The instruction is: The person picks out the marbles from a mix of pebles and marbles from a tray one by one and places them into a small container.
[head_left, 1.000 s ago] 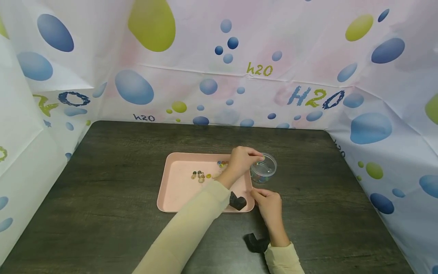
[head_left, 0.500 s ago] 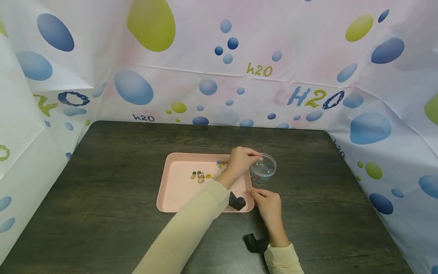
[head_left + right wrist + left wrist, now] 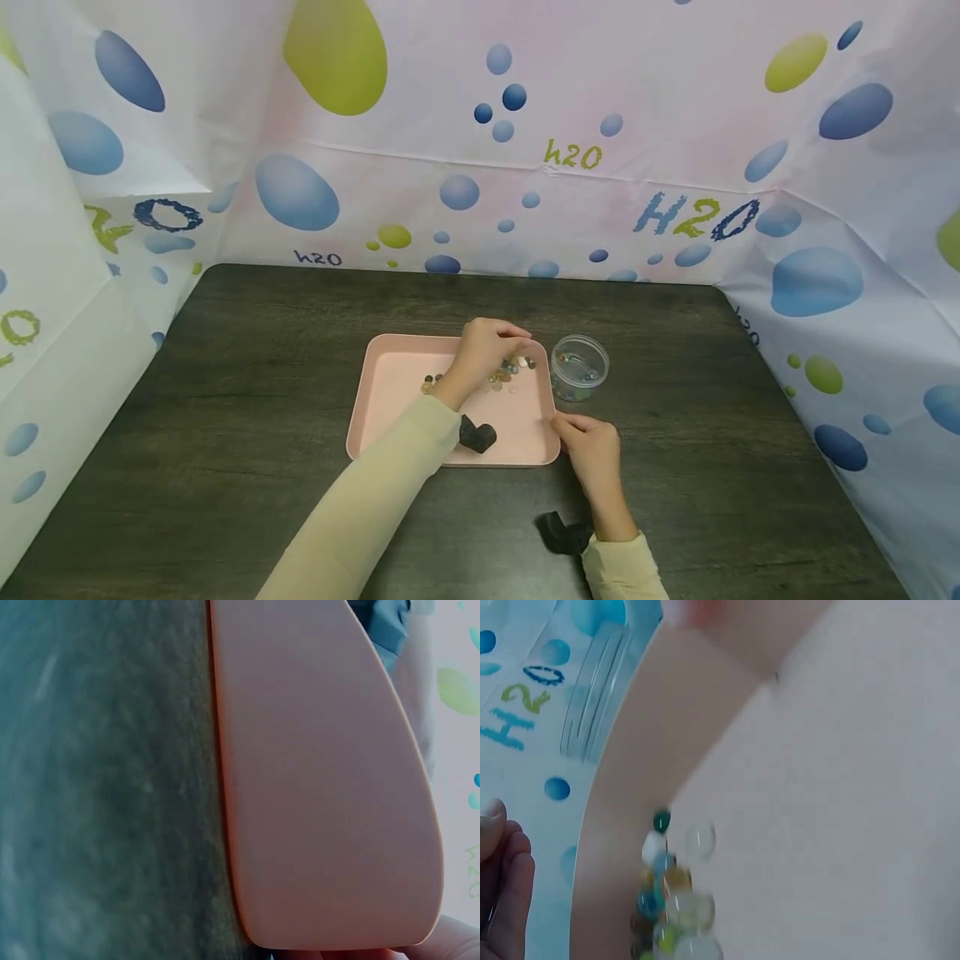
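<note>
My left hand [image 3: 483, 354] hovers over the far right part of a pink tray [image 3: 487, 454], fingers loosely curled toward the thumb. In the left wrist view, nothing shows between its fingers [image 3: 517, 900]. Colourful glass beads [image 3: 504, 375] lie in a cluster below and beside it. Some other beads [image 3: 427, 379] sit farther left, partly hidden by the forearm. My right hand [image 3: 592, 450] pinches the tray's right rim near the front corner; its thumb [image 3: 450, 941] shows at that corner in the right wrist view. A clear round jar [image 3: 576, 387] with beads inside stands just right of the tray.
The tray and jar stand on a dark wooden table [image 3: 285, 350]. A white sheet [image 3: 480, 167] with blue and green drops walls off its back and sides. Black mounts sit on the left wrist [image 3: 477, 435] and right wrist [image 3: 562, 533].
My left hand has moved left from above the jar to above the tray, uncovering beads at its right side. The right hand keeps its hold on the rim.
</note>
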{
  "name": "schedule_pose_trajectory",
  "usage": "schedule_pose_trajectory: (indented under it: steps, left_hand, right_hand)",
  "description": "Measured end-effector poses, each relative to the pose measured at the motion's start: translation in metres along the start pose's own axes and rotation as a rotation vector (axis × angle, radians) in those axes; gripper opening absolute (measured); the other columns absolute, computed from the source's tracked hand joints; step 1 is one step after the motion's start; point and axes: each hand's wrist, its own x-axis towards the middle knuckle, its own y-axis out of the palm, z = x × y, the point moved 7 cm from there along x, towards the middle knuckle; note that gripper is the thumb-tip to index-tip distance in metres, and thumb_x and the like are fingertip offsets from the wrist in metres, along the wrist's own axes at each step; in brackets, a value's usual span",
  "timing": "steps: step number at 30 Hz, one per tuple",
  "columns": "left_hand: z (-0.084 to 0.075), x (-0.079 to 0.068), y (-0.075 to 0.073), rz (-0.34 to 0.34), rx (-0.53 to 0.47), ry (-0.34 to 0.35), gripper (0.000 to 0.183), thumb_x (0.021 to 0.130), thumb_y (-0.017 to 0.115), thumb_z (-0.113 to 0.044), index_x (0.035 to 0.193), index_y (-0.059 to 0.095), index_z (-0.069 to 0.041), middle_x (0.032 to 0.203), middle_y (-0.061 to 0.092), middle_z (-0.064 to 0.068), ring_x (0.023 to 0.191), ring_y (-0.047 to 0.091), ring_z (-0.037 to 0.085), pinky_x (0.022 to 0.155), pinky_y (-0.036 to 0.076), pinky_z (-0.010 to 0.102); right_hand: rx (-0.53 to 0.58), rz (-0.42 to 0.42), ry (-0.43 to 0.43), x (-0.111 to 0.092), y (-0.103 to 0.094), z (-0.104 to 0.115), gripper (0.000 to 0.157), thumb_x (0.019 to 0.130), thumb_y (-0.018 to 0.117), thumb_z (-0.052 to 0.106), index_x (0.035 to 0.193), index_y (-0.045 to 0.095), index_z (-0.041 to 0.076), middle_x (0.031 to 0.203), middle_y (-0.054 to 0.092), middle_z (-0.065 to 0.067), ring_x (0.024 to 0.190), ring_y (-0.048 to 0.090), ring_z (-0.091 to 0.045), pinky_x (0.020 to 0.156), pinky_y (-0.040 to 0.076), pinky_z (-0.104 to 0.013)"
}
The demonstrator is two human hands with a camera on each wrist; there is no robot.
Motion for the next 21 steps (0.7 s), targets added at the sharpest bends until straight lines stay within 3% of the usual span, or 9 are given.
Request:
schedule_pose_trajectory:
  steps: [3, 10, 16, 21]
  left_hand:
    - [0.007, -0.002, -0.010, -0.001, -0.003, -0.011, 0.017, 0.091, 0.074, -0.026, 0.101, 0.080, -0.014, 0.089, 0.075, 0.007, 0.078, 0.067, 0.037, 0.055, 0.046, 0.023]
    - [0.025, -0.003, -0.028, -0.031, 0.069, -0.055, 0.013, 0.088, 0.076, -0.028, 0.095, 0.082, -0.017, 0.090, 0.077, 0.003, 0.082, 0.070, 0.024, 0.063, 0.051, 0.023]
    - [0.035, -0.006, -0.028, -0.004, 0.098, -0.076, 0.014, 0.088, 0.077, -0.027, 0.092, 0.081, -0.014, 0.097, 0.077, 0.003, 0.082, 0.065, 0.016, 0.066, 0.051, 0.024]
    - [0.041, -0.012, -0.024, 0.036, 0.071, -0.089, 0.011, 0.088, 0.077, -0.020, 0.093, 0.081, -0.011, 0.098, 0.077, 0.005, 0.086, 0.067, 0.017, 0.066, 0.051, 0.023]
  right_hand:
    - [0.005, -0.005, 0.003, 0.000, 0.000, -0.001, 0.019, 0.087, 0.071, 0.009, 0.097, 0.078, -0.006, 0.096, 0.075, -0.022, 0.065, 0.062, 0.000, 0.057, 0.050, -0.013]
    - [-0.009, -0.010, 0.002, 0.000, -0.001, 0.001, 0.020, 0.087, 0.071, 0.010, 0.096, 0.077, -0.007, 0.095, 0.075, -0.022, 0.065, 0.062, -0.001, 0.056, 0.050, -0.014]
    - [0.010, -0.009, 0.029, 0.001, 0.000, 0.001, 0.021, 0.087, 0.072, 0.010, 0.097, 0.077, -0.007, 0.098, 0.075, -0.024, 0.068, 0.067, -0.004, 0.058, 0.052, -0.013]
    - [0.015, 0.000, 0.039, 0.000, 0.001, 0.000, 0.021, 0.088, 0.072, 0.011, 0.098, 0.077, -0.007, 0.100, 0.074, -0.024, 0.071, 0.070, -0.007, 0.059, 0.053, -0.014]
